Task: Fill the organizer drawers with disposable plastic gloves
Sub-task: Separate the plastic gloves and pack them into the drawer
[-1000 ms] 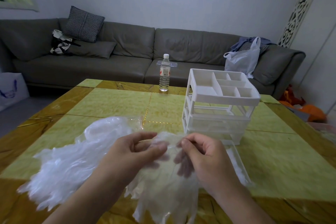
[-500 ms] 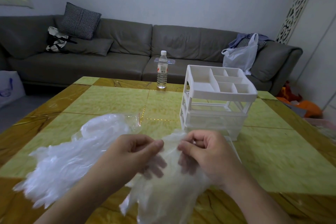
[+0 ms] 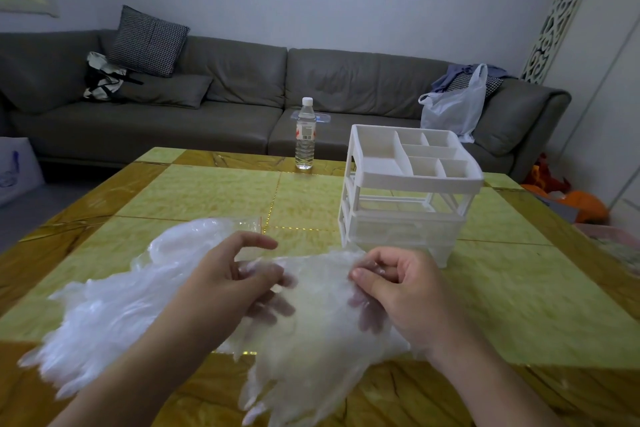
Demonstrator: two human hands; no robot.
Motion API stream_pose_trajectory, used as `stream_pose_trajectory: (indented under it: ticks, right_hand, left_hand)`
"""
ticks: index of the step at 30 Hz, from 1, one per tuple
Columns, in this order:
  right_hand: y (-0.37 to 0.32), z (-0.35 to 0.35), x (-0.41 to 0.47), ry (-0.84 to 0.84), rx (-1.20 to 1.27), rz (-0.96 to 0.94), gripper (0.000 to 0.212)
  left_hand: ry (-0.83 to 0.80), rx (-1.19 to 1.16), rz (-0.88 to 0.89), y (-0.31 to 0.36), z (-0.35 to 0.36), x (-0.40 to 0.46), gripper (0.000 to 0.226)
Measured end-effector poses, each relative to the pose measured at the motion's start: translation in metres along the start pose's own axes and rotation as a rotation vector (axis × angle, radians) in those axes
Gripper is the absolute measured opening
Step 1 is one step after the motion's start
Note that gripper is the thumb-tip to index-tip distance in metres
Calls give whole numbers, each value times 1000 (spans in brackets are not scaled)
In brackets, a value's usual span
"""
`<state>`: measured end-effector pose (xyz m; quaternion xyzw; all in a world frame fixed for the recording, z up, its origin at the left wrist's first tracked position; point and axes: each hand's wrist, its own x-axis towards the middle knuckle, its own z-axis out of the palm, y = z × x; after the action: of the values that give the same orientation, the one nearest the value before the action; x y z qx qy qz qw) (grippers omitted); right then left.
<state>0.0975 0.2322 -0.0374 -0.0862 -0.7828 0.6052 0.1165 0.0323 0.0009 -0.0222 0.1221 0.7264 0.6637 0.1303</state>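
A bundle of clear plastic gloves (image 3: pixel 318 333) is stretched between my two hands above the table's near edge. My left hand (image 3: pixel 235 281) pinches its left top edge, index finger lifted, other fingers behind the film. My right hand (image 3: pixel 394 288) pinches the right top edge with curled fingers. A larger pile of gloves (image 3: pixel 114 305) lies to the left on the table. The white plastic organizer (image 3: pixel 408 191) stands beyond my right hand, with a divided top tray, an empty upper slot and a lower drawer in place.
The yellow-green tiled table (image 3: pixel 207 194) carries a water bottle (image 3: pixel 305 135) at its far edge. A clear bag (image 3: pixel 246 224) lies at the pile's far end. A grey sofa (image 3: pixel 242 87) with cushions and a white plastic bag (image 3: pixel 453 107) stands behind.
My hands have drawn apart, spreading the top of the glove bundle wider. My left index finger has lifted off the film. The camera view has tilted slightly.
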Motion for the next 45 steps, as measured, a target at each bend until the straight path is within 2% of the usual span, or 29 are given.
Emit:
stream_pose_trajectory:
  ticks: [3, 6, 10, 13, 17, 22, 24, 28, 30, 32, 35, 36, 40, 45]
  right_hand:
    - [-1, -1, 0, 11, 13, 5, 22]
    - [-3, -1, -1, 2, -2, 6, 20]
    - [-8, 0, -4, -6, -12, 8, 17]
    - [-9, 1, -5, 9, -7, 13, 17]
    - [-6, 2, -4, 17, 15, 22, 17]
    - [-1, 2, -2, 2, 14, 16, 18]
    - [0, 1, -2, 3, -1, 8, 20]
    - [0, 1, -1, -5, -7, 14, 22]
    - [0, 1, -2, -6, -7, 20, 22]
    - [0, 1, -1, -8, -10, 20, 22]
    - [0, 0, -2, -28, -21, 15, 22]
    - [-1, 0, -2, -32, -21, 14, 21]
    - [-1, 0, -3, -29, -18, 13, 20]
    - [-2, 0, -3, -33, -33, 9, 18]
  left_hand:
    - [12, 74, 71, -3, 2, 0, 24]
    - [58, 119, 141, -2, 5, 0, 4]
    - [161, 103, 196, 0, 8, -1, 27]
    - [147, -25, 104, 2, 9, -3, 39]
    - [35, -195, -74, 5, 0, 0, 48]
    - [7, -25, 0, 4, 2, -1, 38]
    - [-5, 50, -39, 2, 3, -1, 31]
    - [-52, 71, -199, 3, 0, 1, 65]
    - [-26, 0, -243, 2, 0, 3, 72]
    - [10, -62, -238, -2, -1, 6, 60]
    - [55, -87, -152, -12, -4, 11, 27]
    - [64, -92, -127, -14, -6, 11, 22]
    - [63, -168, -70, -13, -9, 13, 27]
    - [-76, -86, -201, -9, -5, 8, 31]
